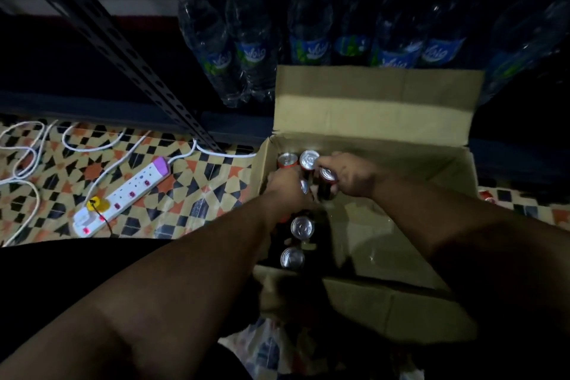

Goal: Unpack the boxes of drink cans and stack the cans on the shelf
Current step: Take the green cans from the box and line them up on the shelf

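Gripping cylindrical metal cans (327, 177) inside corrugated cardboard box (401, 170).

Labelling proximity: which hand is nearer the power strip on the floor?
Left. The left hand is in the box's left side, the side toward the power strip; the right hand is farther right inside the box.
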